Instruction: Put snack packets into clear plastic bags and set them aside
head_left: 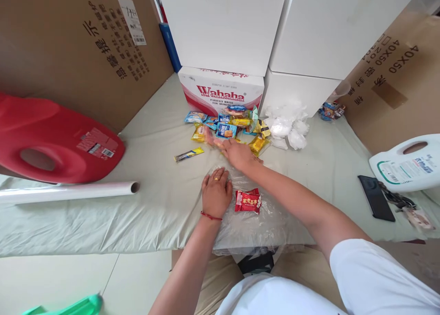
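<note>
My left hand [217, 193] lies palm down, fingers stretched out, on a clear plastic bag [237, 228] spread over the table. A red wrapped candy [248, 201] rests on the bag beside it. My right hand [240, 155] reaches across the bag to the pile of snacks, its fingers closed around the end of a pink wrapped snack [209, 135]; the fingertips are partly hidden. Around it are blue snack packets [226, 130], a yellow packet [258, 144] and other small wrapped snacks. A thin yellow-and-dark stick packet [189, 154] lies apart on the left.
A Wahaba-type water carton printed Wahaha [223, 92] and white boxes [302, 30] stand behind. Crumpled clear bags [288, 124] sit right of the pile. A red jug [65, 140] and film roll [68, 192] are left; a white jug [409, 163] and phone [376, 198] right.
</note>
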A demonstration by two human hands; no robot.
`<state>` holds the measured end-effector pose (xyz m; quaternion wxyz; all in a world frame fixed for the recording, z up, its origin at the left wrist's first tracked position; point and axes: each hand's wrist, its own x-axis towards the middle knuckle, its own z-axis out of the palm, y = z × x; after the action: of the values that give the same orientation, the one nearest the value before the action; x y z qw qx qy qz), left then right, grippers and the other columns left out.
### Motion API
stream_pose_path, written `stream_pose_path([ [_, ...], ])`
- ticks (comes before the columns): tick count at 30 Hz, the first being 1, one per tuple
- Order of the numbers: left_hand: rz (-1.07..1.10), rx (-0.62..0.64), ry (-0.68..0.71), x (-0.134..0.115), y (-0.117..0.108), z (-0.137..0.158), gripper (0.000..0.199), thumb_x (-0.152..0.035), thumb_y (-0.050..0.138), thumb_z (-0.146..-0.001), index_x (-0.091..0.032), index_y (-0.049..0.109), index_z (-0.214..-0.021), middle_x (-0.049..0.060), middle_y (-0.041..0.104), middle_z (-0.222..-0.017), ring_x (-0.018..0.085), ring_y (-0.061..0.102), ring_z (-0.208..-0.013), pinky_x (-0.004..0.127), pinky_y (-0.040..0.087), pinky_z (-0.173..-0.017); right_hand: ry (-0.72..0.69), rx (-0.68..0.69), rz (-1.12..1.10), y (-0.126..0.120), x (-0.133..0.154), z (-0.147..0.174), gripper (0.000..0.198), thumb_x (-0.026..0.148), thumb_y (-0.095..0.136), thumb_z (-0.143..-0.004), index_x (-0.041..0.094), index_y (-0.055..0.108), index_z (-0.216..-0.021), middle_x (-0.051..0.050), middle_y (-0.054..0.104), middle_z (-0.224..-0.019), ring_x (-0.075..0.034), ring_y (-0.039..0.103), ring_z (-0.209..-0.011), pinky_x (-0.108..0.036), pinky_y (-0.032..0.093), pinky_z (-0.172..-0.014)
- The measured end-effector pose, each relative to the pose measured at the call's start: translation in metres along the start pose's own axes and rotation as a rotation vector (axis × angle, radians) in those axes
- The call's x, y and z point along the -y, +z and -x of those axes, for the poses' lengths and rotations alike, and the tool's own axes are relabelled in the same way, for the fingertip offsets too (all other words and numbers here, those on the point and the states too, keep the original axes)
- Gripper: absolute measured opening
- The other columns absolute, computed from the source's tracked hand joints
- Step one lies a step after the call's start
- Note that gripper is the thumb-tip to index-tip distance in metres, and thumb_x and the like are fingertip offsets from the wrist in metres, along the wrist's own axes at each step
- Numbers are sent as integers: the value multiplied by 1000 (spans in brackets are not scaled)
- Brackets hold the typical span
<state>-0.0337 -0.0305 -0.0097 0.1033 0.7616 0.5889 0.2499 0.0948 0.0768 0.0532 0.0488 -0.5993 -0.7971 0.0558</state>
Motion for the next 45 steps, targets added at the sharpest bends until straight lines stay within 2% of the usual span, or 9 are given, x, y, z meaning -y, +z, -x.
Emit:
stream_pose_path([
  [6, -7, 2, 1, -1, 1, 0, 38, -24, 49, -95, -22, 67, -129, 10, 64, -145, 29, 55, -139, 56, 35, -119, 3, -30, -85, -1, -8, 11, 32, 37, 44, -106, 22, 58, -130, -12, 64, -129, -27, 66, -105, -39, 51, -90],
  [10, -19, 18, -20, -3, -1, 1, 39, -23, 49, -95, -22, 67, -130, 10, 63, -146, 28, 54, -139, 56, 35, -120, 276, -319, -417, -11, -37, 4, 34, 35, 61, -95, 17, 64, -124, -14, 67, -126, -27, 62, -112, -37, 48, -96],
  [12, -21, 32, -29, -4, -2, 0, 39, -24, 49, -95, -23, 67, -130, 9, 62, -147, 28, 54, -139, 55, 35, -120, 309, -420, -578, -19, -55, 17, 26, 34, 59, -93, 16, 69, -110, -12, 72, -112, -24, 65, -102, -34, 49, -91],
  [16, -16, 41, -35, -5, -4, 0, 39, -24, 49, -96, -23, 67, -131, 9, 61, -148, 28, 53, -140, 54, 34, -121, 297, -428, -760, -35, -85, 88, 27, 40, 57, -93, 19, 70, -83, -1, 68, -73, -17, 60, -68, -28, 46, -69],
  [22, 23, 41, -50, -1, -3, 0, 39, -26, 49, -96, -22, 68, -130, 9, 62, -148, 27, 54, -140, 55, 33, -121, 462, -415, -654, -32, -86, 241, 31, 46, 58, -97, 21, 74, -89, -1, 67, -72, -16, 59, -64, -26, 45, -59],
  [28, 108, -17, -81, 5, 3, -2, 35, -28, 51, -95, -23, 71, -124, 9, 66, -142, 26, 57, -137, 54, 35, -122, 27, -315, -513, 6, -40, 336, 19, 22, 61, -97, 30, 71, -110, -4, 70, -82, -19, 65, -70, -32, 55, -64],
  [35, 245, -201, -104, 12, 1, -2, 38, -30, 47, -97, -19, 71, -124, 11, 63, -145, 23, 58, -136, 46, 46, -118, -189, -265, -193, 32, -20, 331, 44, 25, 69, -93, 29, 61, -136, -13, 70, -118, -30, 64, -103, -52, 55, -92],
  [40, 197, -176, -83, 14, -1, -1, 37, -28, 50, -95, -17, 71, -123, 13, 62, -146, 26, 55, -138, 47, 43, -120, -208, -232, -192, 34, -28, 319, 24, 12, 60, -95, 26, 72, -111, -8, 74, -106, -25, 62, -97, -44, 52, -88],
  [45, 186, -217, -89, 16, -3, 0, 42, -27, 56, -90, -15, 68, -130, 16, 55, -150, 29, 50, -141, 49, 40, -122, -190, -218, -455, 2, -38, 298, 18, 21, 56, -100, 27, 74, -98, -7, 73, -101, -23, 60, -96, -41, 51, -87],
])
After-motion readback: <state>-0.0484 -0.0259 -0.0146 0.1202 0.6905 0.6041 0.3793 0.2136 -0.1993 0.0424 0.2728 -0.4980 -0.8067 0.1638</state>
